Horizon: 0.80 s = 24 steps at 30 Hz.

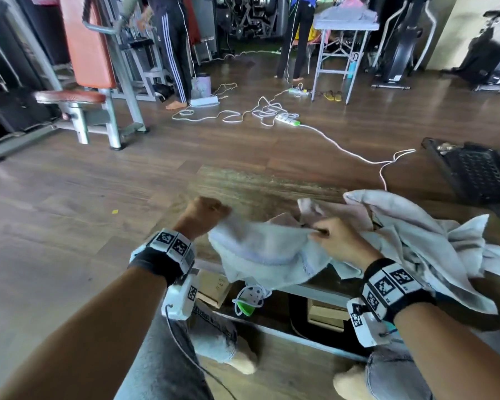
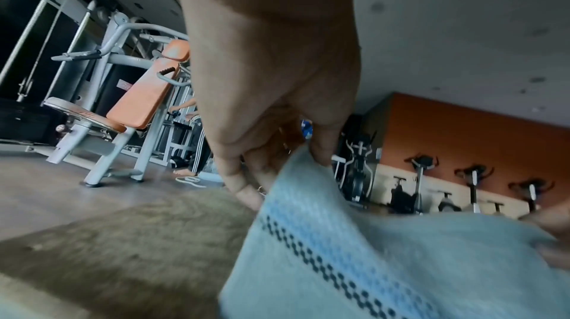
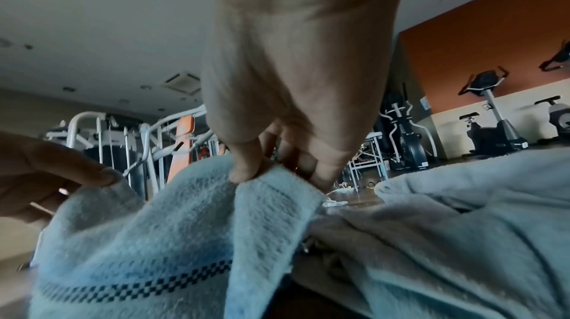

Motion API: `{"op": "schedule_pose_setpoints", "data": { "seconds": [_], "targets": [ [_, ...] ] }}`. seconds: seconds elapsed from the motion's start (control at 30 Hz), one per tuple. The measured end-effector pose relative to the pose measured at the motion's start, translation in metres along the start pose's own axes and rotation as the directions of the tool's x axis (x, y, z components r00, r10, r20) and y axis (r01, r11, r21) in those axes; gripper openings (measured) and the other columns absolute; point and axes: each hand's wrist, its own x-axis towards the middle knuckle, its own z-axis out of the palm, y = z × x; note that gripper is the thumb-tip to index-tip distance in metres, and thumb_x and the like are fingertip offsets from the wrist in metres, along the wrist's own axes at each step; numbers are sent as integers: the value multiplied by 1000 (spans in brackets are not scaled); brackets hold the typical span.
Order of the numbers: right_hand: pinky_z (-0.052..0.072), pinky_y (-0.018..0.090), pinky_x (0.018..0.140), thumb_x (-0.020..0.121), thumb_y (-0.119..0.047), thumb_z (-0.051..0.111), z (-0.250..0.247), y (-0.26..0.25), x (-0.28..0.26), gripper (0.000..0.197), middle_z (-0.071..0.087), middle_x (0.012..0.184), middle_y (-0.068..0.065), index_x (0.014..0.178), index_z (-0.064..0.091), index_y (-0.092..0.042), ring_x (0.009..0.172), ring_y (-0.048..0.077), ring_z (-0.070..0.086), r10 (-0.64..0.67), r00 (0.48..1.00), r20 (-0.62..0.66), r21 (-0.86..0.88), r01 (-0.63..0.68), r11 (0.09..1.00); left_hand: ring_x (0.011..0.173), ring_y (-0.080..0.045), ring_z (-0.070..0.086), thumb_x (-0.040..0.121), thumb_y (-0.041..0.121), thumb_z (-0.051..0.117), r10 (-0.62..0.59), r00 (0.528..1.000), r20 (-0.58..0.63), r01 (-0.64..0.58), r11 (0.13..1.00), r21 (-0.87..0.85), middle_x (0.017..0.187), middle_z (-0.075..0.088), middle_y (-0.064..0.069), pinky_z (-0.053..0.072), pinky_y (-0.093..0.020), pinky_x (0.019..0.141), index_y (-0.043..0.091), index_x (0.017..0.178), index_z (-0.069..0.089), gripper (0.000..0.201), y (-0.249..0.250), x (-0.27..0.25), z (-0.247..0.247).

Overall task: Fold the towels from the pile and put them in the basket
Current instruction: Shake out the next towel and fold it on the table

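Towel [image 1: 260, 252], pale blue with a checked stripe, hangs stretched over the counter [image 1: 272, 186] between the left hand [image 1: 202, 212] and right hand [image 1: 338, 241], each pinching its top edge, beside the pile [image 1: 416, 241] at right.

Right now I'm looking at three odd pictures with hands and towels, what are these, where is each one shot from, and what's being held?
There is no machine here: a person wears three cameras. The wide picture comes from the head, looking down at both hands. The other two come from cameras strapped to each wrist, looking along the fingers. The left hand and right hand each pinch an edge of a light blue towel with a dark checked stripe, held stretched over a wooden table. Beside it, to the right, lies a crumpled pile of towels. No basket can be clearly made out.
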Motion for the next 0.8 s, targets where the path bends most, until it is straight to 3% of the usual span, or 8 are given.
{"op": "schedule_pose_setpoints", "data": {
  "seconds": [0.03, 0.13, 0.2, 0.3, 0.37, 0.5, 0.67, 0.8],
  "targets": [
    [45, 27, 64, 94, -22, 64, 9, 2, 4, 29, 62, 66, -8, 65, 65, -22, 74, 9, 57, -14, 999, 29, 15, 13, 1000, 62, -16, 49, 92, 27, 65, -36, 996, 85, 27, 994, 101, 65, 53, 1, 40, -24, 62, 18, 67, 60, 27, -5, -2, 7],
    [34, 28, 62, 90, -16, 67, 32, 1, 19, 40, 59, 66, 3, 53, 57, -30, 72, 15, 47, -117, 993, -28, 29, 118, 993, 87, -14, 61, 90, 28, 68, -56, 966, 253, 13, 985, 171, 88, 64, 2, 45, -22, 74, 14, 94, 74, 16, -14, -3, 25],
    [35, 27, 61, 85, -12, 65, 44, -1, 30, 42, 53, 60, 5, 49, 51, -27, 64, 11, 41, -236, 969, -70, -21, 235, 972, 103, -16, 61, 87, 30, 71, -46, 941, 334, -29, 976, 215, 102, 61, 5, 46, -21, 81, 23, 87, 73, 7, -17, -2, 38],
    [45, 32, 84, 81, -30, 56, 64, -7, 43, 23, 63, 75, 2, 70, 75, -24, 79, 16, 55, -255, 967, 14, -154, 254, 955, 122, -14, 50, 83, 41, 72, -67, 888, 455, -76, 954, 289, 126, 43, 13, 40, -31, 105, 34, 86, 69, 8, -19, 2, 56],
    [48, 35, 87, 81, -40, 49, 78, -5, 49, 33, 65, 93, -2, 88, 78, -28, 93, 20, 60, -200, 976, 83, -304, 216, 928, 119, -11, 53, 76, 48, 72, -28, 888, 459, -98, 963, 249, 129, 53, 13, 40, -29, 103, 32, 91, 72, 22, -20, 5, 66],
    [54, 34, 69, 89, -22, 53, 86, -13, 57, 28, 69, 108, -5, 103, 76, -28, 91, 23, 67, -166, 980, 112, -347, 196, 917, 87, -8, 61, 77, 47, 70, 68, 919, 389, -161, 964, 211, 102, 72, -5, 47, -21, 77, 11, 96, 76, 42, -19, 18, 72],
    [48, 34, 49, 94, -7, 54, 46, -44, 87, 34, 71, 88, -8, 93, 75, -33, 64, 16, 63, -171, 984, 57, -68, 174, 982, 67, -6, 62, 87, 24, 73, 175, 965, 196, -198, 975, 103, 89, 74, -4, 49, -14, 58, 10, 94, 76, 16, 14, 68, 34],
    [52, 37, 65, 86, -8, 53, -14, -80, 149, 24, 70, 91, 6, 86, 76, -14, 75, 25, 62, -246, 934, -261, 34, 263, 964, 50, 7, 40, 72, 40, 71, 320, 946, -54, -322, 946, -24, 49, 51, 15, 39, -21, 55, 18, 57, 67, 27, 62, 124, -15]
  ]
}}
